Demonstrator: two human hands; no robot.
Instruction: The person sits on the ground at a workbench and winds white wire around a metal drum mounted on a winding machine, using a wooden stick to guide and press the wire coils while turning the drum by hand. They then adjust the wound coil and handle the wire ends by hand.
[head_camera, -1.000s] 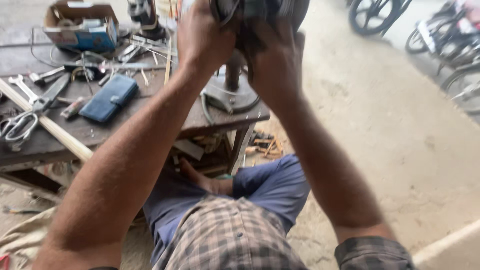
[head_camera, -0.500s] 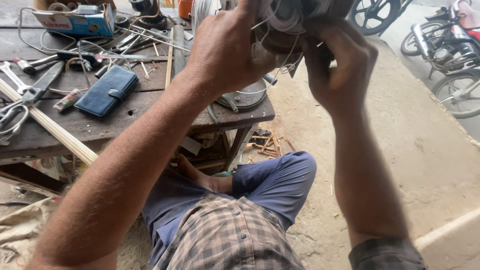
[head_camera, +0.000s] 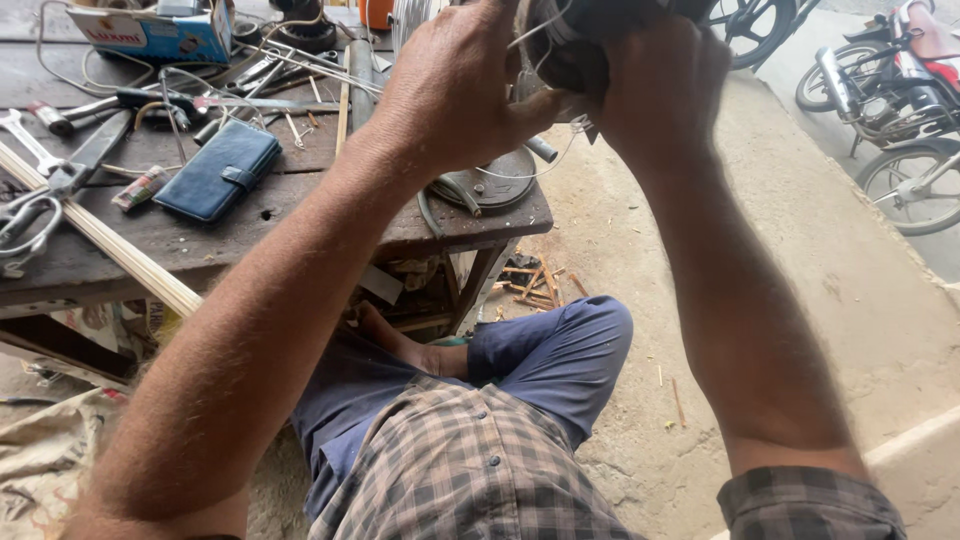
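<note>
Both hands clenched on a wire-wound coil (head_camera: 570, 50) held high: left hand (head_camera: 460, 85), right hand (head_camera: 660, 80). Loose wire strands (head_camera: 545, 165) dangle, could snag on desk (head_camera: 300, 215) clutter or slip.

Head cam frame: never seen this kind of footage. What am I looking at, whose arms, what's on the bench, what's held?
There is no machine here. A person wears one camera on the head, looking down, so both arms are their own, raised close to the lens. The left hand and right hand together take a grip on a dark round part wound with wire; loose wire ends stick out, and its top is cut off by the frame. Below sit their checked shirt and blue trousers. The wooden bench carries a blue wallet case, scissors, a long wooden stick and a cardboard box. Motorbikes stand at the upper right.
</note>
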